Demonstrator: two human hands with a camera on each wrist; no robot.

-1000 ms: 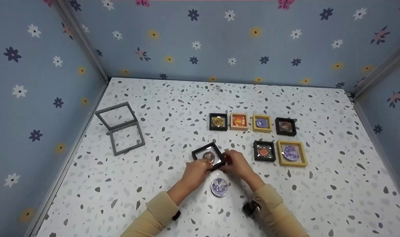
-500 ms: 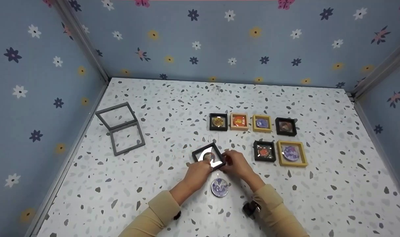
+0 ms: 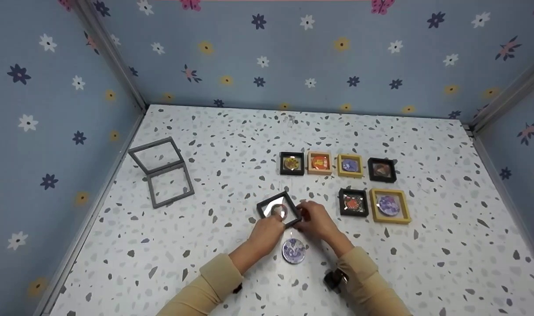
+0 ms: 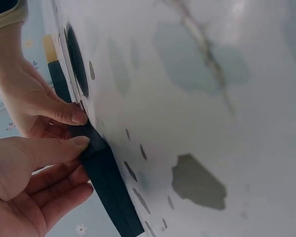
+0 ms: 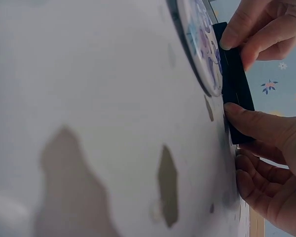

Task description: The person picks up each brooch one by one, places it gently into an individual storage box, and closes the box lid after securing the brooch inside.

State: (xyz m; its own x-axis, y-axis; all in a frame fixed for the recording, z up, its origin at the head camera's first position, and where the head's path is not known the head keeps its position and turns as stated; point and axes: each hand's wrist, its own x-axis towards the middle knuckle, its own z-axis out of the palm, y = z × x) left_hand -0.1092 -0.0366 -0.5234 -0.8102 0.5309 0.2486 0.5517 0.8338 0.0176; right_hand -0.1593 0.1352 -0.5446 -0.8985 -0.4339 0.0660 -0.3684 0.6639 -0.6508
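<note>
A black square display frame (image 3: 272, 202) with a clear window and a round badge (image 3: 279, 212) inside lies at an angle on the table. My left hand (image 3: 267, 232) holds its near edge, fingers reaching over the window and covering part of the badge. In the left wrist view, the left thumb (image 4: 71, 144) presses the frame's dark side. My right hand (image 3: 316, 219) pinches the right corner, its thumb (image 5: 241, 116) on the near side in the right wrist view. A loose round purple-and-white badge (image 3: 293, 251) lies just in front of the frame, between the forearms.
An opened grey hinged frame (image 3: 170, 184) stands at the left. At the right, several small framed badges form two rows, including a black frame (image 3: 353, 202), a yellow frame (image 3: 390, 219) and a peach frame (image 3: 319, 172). Flower-patterned walls (image 3: 267, 57) enclose the table.
My left hand has shifted slightly to the right along the frame's near edge, uncovering more of its left corner. The right hand and the frame stay in place.
</note>
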